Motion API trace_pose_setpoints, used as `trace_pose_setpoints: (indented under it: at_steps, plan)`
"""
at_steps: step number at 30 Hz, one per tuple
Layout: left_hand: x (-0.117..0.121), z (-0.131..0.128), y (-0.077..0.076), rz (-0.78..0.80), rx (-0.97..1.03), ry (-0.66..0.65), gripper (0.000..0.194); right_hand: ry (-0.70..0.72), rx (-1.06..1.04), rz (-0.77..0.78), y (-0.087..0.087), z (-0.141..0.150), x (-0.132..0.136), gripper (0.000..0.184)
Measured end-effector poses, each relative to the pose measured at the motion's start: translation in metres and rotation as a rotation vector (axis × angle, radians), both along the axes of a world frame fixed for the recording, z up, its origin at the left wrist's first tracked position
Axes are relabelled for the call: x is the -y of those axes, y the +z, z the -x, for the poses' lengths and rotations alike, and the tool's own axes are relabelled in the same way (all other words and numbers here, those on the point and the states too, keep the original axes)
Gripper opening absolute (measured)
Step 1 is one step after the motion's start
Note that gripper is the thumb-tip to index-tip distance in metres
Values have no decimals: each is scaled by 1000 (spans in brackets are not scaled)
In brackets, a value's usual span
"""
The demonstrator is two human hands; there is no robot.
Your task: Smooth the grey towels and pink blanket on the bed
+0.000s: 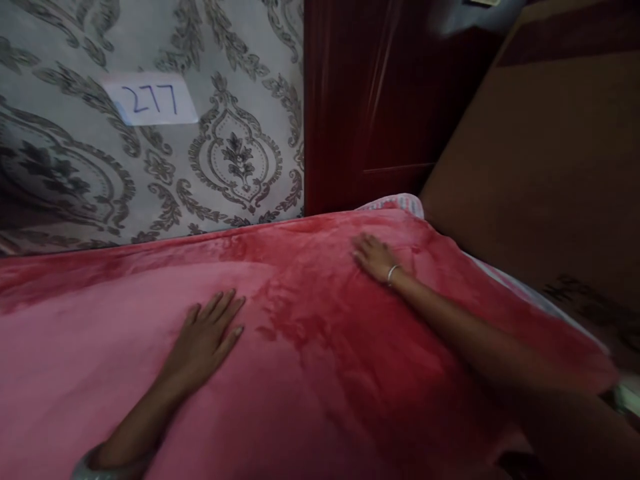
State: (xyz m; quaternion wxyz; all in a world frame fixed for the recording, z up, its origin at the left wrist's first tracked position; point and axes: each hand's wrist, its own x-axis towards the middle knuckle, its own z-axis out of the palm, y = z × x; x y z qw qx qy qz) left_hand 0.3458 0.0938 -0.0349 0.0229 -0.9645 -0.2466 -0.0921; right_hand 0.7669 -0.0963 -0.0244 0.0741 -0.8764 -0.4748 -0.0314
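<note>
A plush pink-and-red blanket [280, 400] covers the bed and spreads across the lower part of the view. My left hand [203, 340] lies on its lighter pink area, fingers stretched out, palm down. Farther off, near the blanket's far right corner, my right hand [375, 257] rests on it with the fingers apart, slightly blurred. Neither hand holds anything. From under the blanket's edge at the far corner, a striped white-and-pink cloth [414, 204] peeks out.
Patterned grey wallpaper [240, 160] rises behind the bed, with a white paper [155, 100] marked 277 on it. A dark red panel [370, 100] stands beside it. On the right, a large brown cardboard sheet or box [550, 173] borders the bed.
</note>
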Motion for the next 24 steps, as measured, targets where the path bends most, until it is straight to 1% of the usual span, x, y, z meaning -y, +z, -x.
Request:
trace_pose_setpoints:
  at_steps: [2, 3, 4, 5, 6, 9, 11, 12, 14, 17, 19, 21, 22, 23, 24]
  plan:
    - [0, -3, 2, 13, -10, 0, 61, 168, -19, 38, -13, 42, 13, 61]
    - [0, -4, 3, 18, -18, 2, 61, 195, -18, 49, -17, 54, 24, 61]
    - [0, -5, 5, 24, -27, 3, 61, 179, -10, 57, -20, 60, 36, 62]
    - [0, -6, 6, 26, -33, 6, 61, 121, 2, 66, -20, 58, 51, 62]
    - [1, -7, 7, 24, -34, 10, 61, 24, 9, 75, -19, 52, 67, 62]
    - [1, -9, 9, 9, -18, 12, 60, -371, -28, 94, -11, 16, 121, 64]
    - [1, -10, 11, 6, -21, 7, 60, -579, -75, 109, -8, -3, 157, 65]
    - [1, -11, 12, 6, -26, 6, 59, -648, -90, 116, -7, -8, 174, 65]
    - [2, -12, 14, 6, -22, 5, 59, -731, -102, 120, -8, -9, 206, 64]
    - [9, -11, 19, -6, 28, -11, 60, -806, -112, 89, -8, 4, 242, 64]
    - [17, -11, 25, -29, 70, -28, 60, -861, -136, 74, -2, 21, 251, 62]
    - [26, -10, 31, -60, 69, -16, 58, -860, -148, 56, 7, 47, 244, 62]
    - [30, -11, 35, -75, 45, 4, 56, -807, -145, 44, 12, 64, 234, 63]
    - [35, -11, 39, -88, 10, 31, 55, -719, -138, 28, 16, 83, 221, 63]
    - [40, -12, 42, -95, -27, 58, 53, -598, -127, 15, 19, 105, 205, 63]
